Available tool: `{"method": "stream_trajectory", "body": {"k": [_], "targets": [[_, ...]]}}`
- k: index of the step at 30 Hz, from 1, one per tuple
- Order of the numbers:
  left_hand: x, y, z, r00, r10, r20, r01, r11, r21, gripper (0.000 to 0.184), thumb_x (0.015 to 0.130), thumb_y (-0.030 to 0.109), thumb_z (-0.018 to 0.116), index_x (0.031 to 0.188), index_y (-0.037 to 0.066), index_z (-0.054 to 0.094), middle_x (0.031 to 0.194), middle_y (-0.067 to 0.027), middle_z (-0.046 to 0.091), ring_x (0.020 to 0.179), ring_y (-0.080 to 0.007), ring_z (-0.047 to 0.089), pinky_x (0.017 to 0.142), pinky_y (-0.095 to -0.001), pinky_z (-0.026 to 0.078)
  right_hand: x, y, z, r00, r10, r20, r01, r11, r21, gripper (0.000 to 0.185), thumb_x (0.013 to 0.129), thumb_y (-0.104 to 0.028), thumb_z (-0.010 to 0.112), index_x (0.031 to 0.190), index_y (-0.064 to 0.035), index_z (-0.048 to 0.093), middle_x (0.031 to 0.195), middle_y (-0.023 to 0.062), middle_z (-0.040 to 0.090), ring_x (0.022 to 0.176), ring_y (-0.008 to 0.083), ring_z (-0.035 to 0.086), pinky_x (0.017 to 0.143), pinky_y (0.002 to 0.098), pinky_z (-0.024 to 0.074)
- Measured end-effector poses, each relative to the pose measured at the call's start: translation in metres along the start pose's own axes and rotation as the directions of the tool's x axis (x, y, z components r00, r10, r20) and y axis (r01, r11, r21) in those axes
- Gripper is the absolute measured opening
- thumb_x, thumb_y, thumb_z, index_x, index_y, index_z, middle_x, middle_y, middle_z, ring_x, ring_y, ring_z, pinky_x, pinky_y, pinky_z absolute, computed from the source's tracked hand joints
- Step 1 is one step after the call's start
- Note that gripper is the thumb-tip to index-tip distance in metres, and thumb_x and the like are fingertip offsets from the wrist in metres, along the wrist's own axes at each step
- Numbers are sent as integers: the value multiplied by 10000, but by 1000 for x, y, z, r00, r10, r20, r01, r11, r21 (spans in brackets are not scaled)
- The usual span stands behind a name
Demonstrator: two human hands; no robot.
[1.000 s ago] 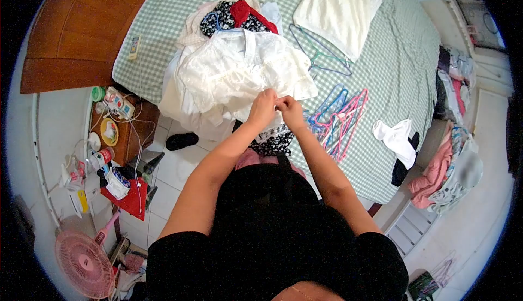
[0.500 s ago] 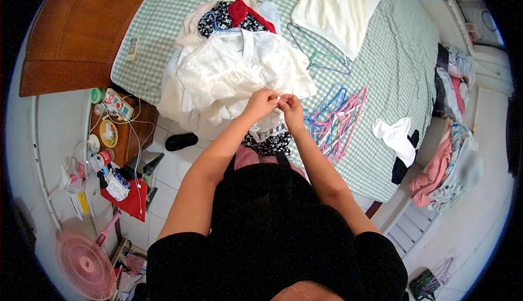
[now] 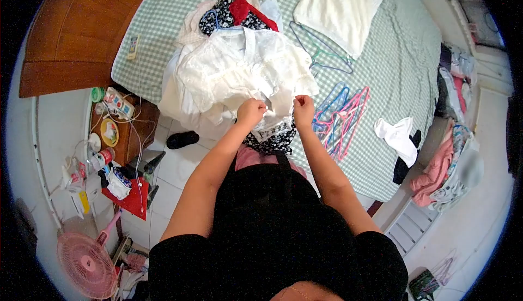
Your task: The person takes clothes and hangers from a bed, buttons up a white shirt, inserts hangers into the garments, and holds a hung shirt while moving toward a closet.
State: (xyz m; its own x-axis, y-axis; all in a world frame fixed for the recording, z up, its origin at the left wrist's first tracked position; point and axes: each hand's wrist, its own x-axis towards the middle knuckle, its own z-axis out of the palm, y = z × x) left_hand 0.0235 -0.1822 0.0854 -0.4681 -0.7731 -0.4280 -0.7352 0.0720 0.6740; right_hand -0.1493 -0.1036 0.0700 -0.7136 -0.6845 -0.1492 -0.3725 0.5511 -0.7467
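Note:
A white blouse (image 3: 210, 64) lies spread on top of a pile of clothes at the bed's near edge. My left hand (image 3: 251, 112) is closed, pinching the blouse's front edge between thumb and fingertips. To its right, my right hand (image 3: 304, 111) pinches the other front edge. A gap shows between the two edges, and the hands are apart. Under them, white lace and a black floral cloth (image 3: 277, 146) hang over the bed's side. Beyond the blouse, a black floral garment with a red part (image 3: 238, 11) sits on the pile.
Pink and blue hangers (image 3: 346, 118) lie right of my right hand. Farther back are more hangers (image 3: 321, 47) and a cream cloth (image 3: 343, 12). A white garment (image 3: 396, 137) lies near the bed's right edge. A cluttered nightstand (image 3: 139, 132) and pink fan (image 3: 87, 263) stand left.
My hands were together at the blouse's front; now they have moved apart, left hand leftward and right hand rightward, with a gap open between the edges.

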Motion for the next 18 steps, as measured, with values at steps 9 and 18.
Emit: {"method": "stream_trajectory", "body": {"k": [9, 18], "targets": [[-4, -33, 25, 871, 326, 367, -344, 939, -17, 176, 759, 184, 619, 903, 110, 688, 931, -94, 614, 859, -295, 593, 730, -378, 476, 21, -12, 34, 883, -367, 293, 416, 901, -123, 82, 747, -52, 625, 822, -67, 654, 817, 128, 567, 728, 303, 583, 657, 375, 478], [43, -27, -2, 944, 173, -280, -166, 985, 49, 132, 816, 149, 574, 873, 57, 651, 907, -109, 576, 853, -307, 562, 736, -389, 465, 25, 14, 75, 895, -245, 374, 375, 866, -332, 77, 731, -88, 598, 806, -77, 597, 868, 119, 560, 810, 328, 567, 675, 417, 477]]}}
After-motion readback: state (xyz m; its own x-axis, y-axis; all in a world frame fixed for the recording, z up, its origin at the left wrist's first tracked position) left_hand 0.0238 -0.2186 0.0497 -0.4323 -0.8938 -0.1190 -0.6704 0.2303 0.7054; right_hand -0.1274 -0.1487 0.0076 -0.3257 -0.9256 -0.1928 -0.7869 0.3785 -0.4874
